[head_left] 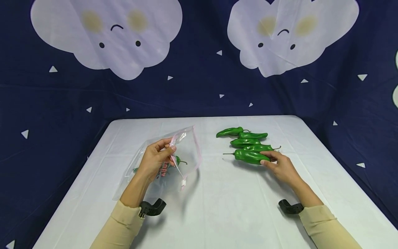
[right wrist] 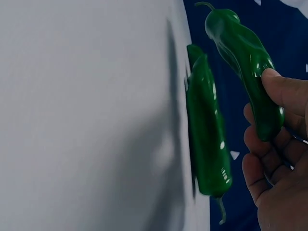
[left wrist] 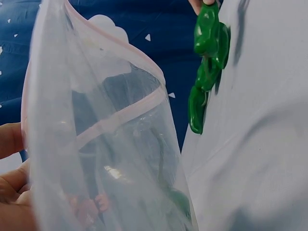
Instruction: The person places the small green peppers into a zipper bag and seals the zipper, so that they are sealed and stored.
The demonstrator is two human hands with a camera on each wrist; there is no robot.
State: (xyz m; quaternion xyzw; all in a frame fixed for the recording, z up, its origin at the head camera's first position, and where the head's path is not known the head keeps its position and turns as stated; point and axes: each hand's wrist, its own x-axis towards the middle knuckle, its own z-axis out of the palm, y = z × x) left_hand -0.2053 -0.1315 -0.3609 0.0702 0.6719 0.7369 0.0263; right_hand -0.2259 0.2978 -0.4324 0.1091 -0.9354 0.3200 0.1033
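Note:
My left hand (head_left: 157,157) pinches the rim of a clear zip bag (head_left: 190,148) with a pink seal, its mouth spread toward the right. Inside the bag lies a green pepper (head_left: 178,160), partly hidden by the hand and the red print. In my right hand (head_left: 281,167) a glossy green chili pepper (right wrist: 245,62) is pinched between thumb and fingers near its tip, its stem end pointing left. The right wrist view shows it raised off the table. Several more green peppers (head_left: 245,142) lie in a loose column just beyond that hand.
A white cloth covers the table (head_left: 224,207). Behind it hangs a dark blue curtain (head_left: 199,93) with clouds and small triangles. Black devices are strapped on the left wrist (head_left: 153,207) and right wrist (head_left: 290,206).

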